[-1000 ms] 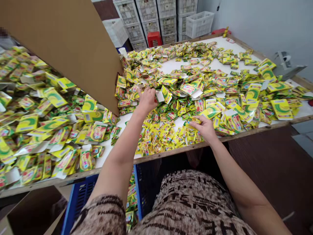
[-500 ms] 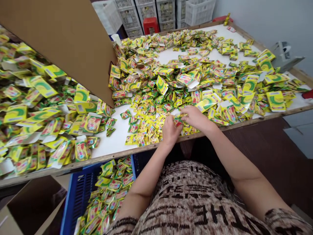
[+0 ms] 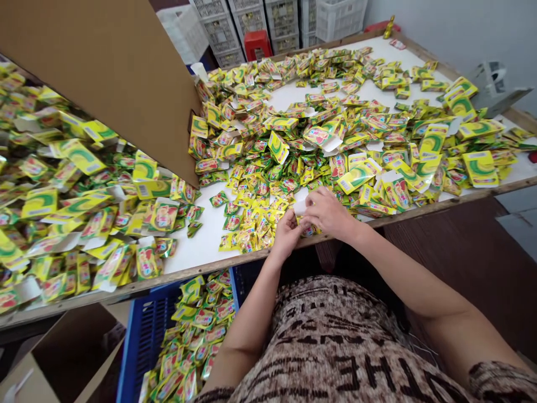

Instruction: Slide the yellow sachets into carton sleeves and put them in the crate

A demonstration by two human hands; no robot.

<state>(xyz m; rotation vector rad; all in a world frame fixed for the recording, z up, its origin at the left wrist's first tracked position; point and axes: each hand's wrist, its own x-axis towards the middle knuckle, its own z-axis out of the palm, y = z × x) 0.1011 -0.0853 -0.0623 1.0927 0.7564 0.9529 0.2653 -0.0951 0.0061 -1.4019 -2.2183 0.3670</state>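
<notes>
Both hands meet at the table's near edge, over the heap of small candy packets (image 3: 255,224). Between them is a small carton (image 3: 299,207), of which only a white flap shows clearly. My left hand (image 3: 287,235) pinches it from the left with curled fingers. My right hand (image 3: 329,212) closes on it from the right and hides most of it. Flattish yellow-and-green cartons (image 3: 358,174) lie just beyond my right hand, some with white flaps open.
A tall brown cardboard sheet (image 3: 126,73) divides the table, with more cartons (image 3: 84,157) heaped left of it. Below the edge stands a blue crate (image 3: 140,336) of filled cartons, beside an open cardboard box (image 3: 71,352). A tape dispenser (image 3: 495,84) sits at the right.
The printed red-and-green face between my hands has given way to a white flap. My right hand has turned and come closer over my left fingers. The view has shifted slightly.
</notes>
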